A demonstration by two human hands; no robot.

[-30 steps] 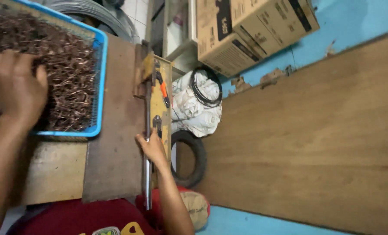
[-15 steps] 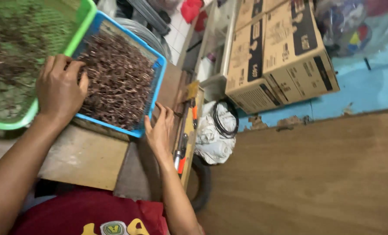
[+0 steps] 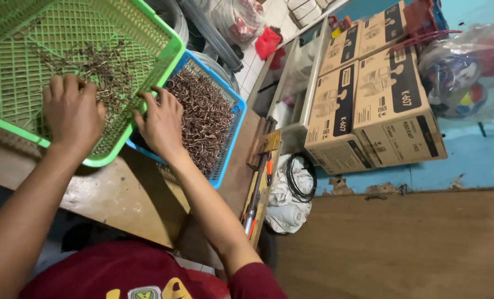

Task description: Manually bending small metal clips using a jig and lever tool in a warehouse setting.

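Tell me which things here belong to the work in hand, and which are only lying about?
In use:
- left hand in the green basket, on a few wire pieces
- right hand at the blue basket, full of wire pieces
- wooden bench under both

Lying about:
- cardboard boxes
- white bag with black cable coil
- tool with orange handle

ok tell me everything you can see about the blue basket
The blue basket is a shallow rectangular tray of blue plastic mesh, heaped with small brownish bent wire pieces. It lies on the wooden worktop, its left part tucked under the green basket. The right hand rests over its near-left corner.
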